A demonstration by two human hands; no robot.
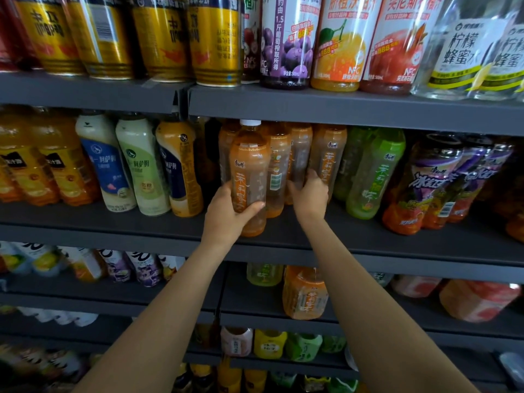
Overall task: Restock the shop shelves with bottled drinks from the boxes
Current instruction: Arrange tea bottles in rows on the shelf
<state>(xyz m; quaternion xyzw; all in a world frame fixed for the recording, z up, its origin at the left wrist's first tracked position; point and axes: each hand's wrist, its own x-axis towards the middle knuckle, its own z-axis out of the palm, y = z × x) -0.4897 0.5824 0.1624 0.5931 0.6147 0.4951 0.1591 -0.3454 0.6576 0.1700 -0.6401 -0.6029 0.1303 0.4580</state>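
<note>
My left hand (pixel 226 214) grips an orange-labelled tea bottle (pixel 249 168) with a white cap, held upright just above the front of the dark middle shelf (pixel 368 236). My right hand (pixel 310 194) reaches in behind it, its fingers round the lower part of another orange tea bottle (pixel 327 154) in the row standing on that shelf. More bottles of the same tea (pixel 279 165) stand between the two hands.
Green tea bottles (pixel 374 171) stand right of the orange row, milk-tea bottles (pixel 136 165) left of it. Gold cans (pixel 215 41) and juice bottles (pixel 340 43) fill the shelf above. Lower shelves hold more drinks, including a shrink-wrapped orange pack (pixel 304 293).
</note>
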